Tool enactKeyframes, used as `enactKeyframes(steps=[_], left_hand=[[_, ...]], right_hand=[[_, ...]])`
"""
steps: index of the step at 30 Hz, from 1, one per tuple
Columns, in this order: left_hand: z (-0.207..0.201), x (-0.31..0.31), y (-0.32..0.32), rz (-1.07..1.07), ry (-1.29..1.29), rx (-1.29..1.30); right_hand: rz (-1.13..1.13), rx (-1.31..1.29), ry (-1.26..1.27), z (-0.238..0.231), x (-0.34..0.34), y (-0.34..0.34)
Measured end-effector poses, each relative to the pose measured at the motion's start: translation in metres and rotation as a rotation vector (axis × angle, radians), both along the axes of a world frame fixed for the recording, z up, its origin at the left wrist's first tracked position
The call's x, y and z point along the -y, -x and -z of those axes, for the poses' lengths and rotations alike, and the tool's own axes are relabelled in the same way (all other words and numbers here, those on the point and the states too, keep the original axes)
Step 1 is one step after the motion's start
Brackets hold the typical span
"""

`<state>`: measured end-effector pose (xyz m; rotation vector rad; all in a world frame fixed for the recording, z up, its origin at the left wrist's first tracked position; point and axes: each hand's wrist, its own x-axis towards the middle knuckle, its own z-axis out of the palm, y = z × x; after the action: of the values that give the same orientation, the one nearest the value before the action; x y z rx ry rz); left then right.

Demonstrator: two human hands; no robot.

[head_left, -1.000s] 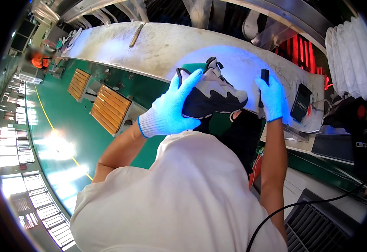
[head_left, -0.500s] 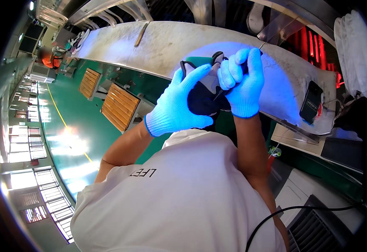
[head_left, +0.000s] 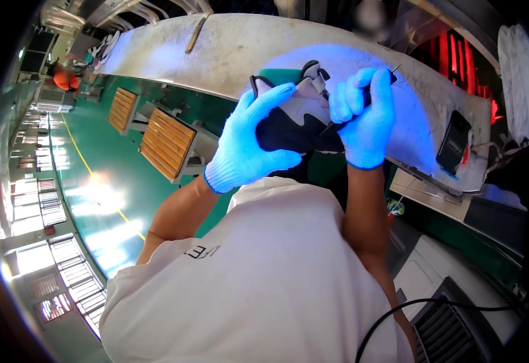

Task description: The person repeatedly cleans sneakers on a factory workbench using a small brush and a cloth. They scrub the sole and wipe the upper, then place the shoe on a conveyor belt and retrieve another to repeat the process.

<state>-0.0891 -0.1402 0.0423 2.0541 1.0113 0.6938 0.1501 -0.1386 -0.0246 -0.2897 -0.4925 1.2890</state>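
Matt shoe (head_left: 284, 128), smooth glossy floor (head_left: 110, 162)

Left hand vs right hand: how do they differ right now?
Pose: the left hand has its fingers spread wide, while the right hand is curled like a fist.
Load: the left hand grips the grey-and-black shoe; the right hand holds a black-handled tool with a thin metal tip jutting out.
Shared: both wear knit gloves with blue cuff edging, lit bright blue.
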Motion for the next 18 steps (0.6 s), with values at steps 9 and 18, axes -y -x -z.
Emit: enactKeyframes(steps=[9,18], left_hand=[[0.023,-0.002,0.01,-0.103,0.233,0.177],[0.039,-0.016,0.007,-0.306,0.362,0.296]], right_hand=[[0.184,0.042,0.312,-0.013,-0.008,0.022],[0.245,0.235,0.352,-0.02,-0.023,0.046]])
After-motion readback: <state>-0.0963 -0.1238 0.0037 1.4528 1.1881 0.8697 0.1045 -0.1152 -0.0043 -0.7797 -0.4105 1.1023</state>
